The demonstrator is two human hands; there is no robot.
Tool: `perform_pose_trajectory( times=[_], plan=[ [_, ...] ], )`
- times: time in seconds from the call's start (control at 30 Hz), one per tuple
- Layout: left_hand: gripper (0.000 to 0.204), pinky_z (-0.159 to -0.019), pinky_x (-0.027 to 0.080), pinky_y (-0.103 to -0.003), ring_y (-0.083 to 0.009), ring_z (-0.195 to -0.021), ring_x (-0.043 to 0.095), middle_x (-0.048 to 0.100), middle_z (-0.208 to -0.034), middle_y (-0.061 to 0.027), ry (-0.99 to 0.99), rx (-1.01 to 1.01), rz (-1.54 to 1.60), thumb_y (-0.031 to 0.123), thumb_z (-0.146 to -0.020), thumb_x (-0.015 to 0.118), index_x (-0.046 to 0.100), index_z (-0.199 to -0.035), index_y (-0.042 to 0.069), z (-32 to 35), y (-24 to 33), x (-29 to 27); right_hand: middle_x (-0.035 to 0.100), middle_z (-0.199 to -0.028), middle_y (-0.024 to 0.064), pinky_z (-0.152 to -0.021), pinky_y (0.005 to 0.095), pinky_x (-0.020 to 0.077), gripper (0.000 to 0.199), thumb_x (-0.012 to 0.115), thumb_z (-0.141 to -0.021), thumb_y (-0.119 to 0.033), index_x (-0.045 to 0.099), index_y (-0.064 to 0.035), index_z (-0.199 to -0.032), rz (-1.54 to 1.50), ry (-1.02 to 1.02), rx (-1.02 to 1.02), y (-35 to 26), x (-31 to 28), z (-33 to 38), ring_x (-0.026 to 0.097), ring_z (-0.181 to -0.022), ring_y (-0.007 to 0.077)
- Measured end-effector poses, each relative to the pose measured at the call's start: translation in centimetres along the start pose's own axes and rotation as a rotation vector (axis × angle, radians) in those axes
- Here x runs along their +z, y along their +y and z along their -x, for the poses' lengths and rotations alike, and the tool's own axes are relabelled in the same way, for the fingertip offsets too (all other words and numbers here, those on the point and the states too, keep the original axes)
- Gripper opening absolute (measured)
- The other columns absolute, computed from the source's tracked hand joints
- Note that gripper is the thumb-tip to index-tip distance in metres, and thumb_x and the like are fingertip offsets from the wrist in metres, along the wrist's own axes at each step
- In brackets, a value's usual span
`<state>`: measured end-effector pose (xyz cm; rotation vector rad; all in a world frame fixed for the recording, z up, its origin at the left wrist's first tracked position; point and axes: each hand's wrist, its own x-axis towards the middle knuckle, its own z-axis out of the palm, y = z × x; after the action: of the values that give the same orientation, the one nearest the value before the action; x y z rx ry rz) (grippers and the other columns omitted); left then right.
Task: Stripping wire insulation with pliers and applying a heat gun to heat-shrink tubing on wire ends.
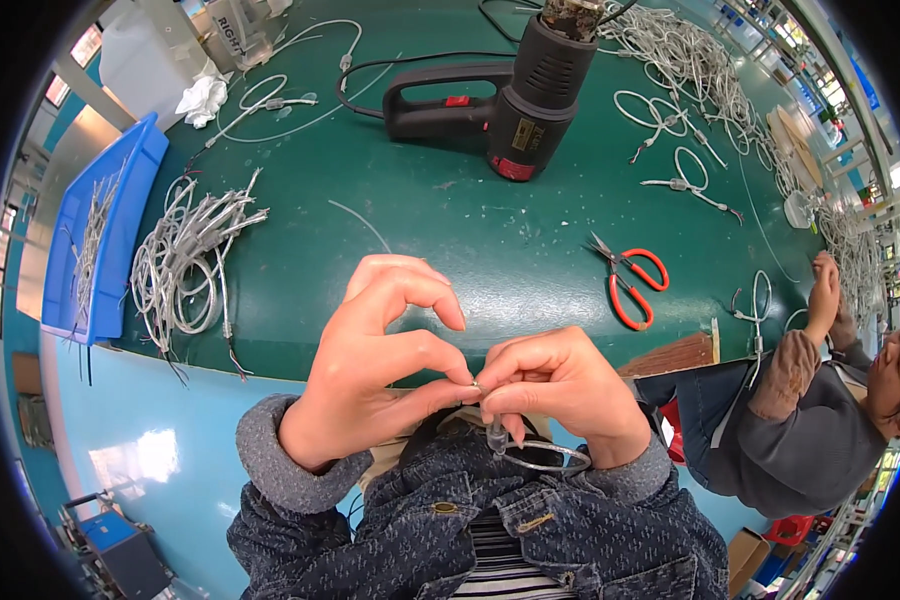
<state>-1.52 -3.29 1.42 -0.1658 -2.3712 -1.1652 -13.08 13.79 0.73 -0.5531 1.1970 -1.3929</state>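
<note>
In front of my body, just over the table's near edge, my left hand (375, 365) and my right hand (570, 385) meet fingertip to fingertip. Both pinch the end of a grey-silver braided cable (550, 467), whose loop hangs below my right hand. The small tip between the fingers is mostly hidden. My left thumb and index finger are closed on it, with the other fingers raised and curled. Beyond my right hand lie orange-handled scissors (630, 282), blades slightly apart. A thin clear piece of tubing (363, 222) rests on the table past my left hand.
A black heat gun (532, 105) stands at the far middle of the green table (430, 215). To the left are a cable bundle (185, 265) and a blue tray (150, 155) holding thin wires. A large cable heap (690, 60) fills the far right. A co-worker (795, 400) sits at right.
</note>
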Motion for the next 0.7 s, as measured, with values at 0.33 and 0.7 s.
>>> perform_pose_trajectory(
  times=[0.33, 0.7],
  plan=[
    [0.019, -0.086, 0.043, -0.045, -0.0214, -0.085, 0.053, 0.058, -0.081, 0.0023, 0.093, 0.102, -0.07, 0.012, -0.059, 0.078, 0.066, -0.074, 0.013, 0.8, -0.3, 1.1, 0.059, -0.071, 0.0059, -0.048, 0.0212, 0.0465, 0.008, 0.063, -0.085, -0.001, 0.061, 0.0025, -0.079, -0.199, 0.012, -0.064, 1.2, 0.3, -0.1, 0.058, -0.056, 0.0092],
    [0.018, -0.084, 0.044, -0.043, -0.0165, -0.079, 0.055, 0.06, -0.078, 0.0043, 0.195, 0.158, -0.21, 0.013, -0.06, 0.073, 0.068, -0.077, 0.011, 1.3, 0.6, 1.7, 0.056, -0.078, 0.0133, -0.043, 0.0227, 0.0462, 0.006, 0.061, -0.078, 0.013, 0.058, 0.0076, -0.079, -0.224, 0.148, -0.16, 1.5, 1.2, 0.2, 0.058, -0.056, 0.0152]
  ],
)
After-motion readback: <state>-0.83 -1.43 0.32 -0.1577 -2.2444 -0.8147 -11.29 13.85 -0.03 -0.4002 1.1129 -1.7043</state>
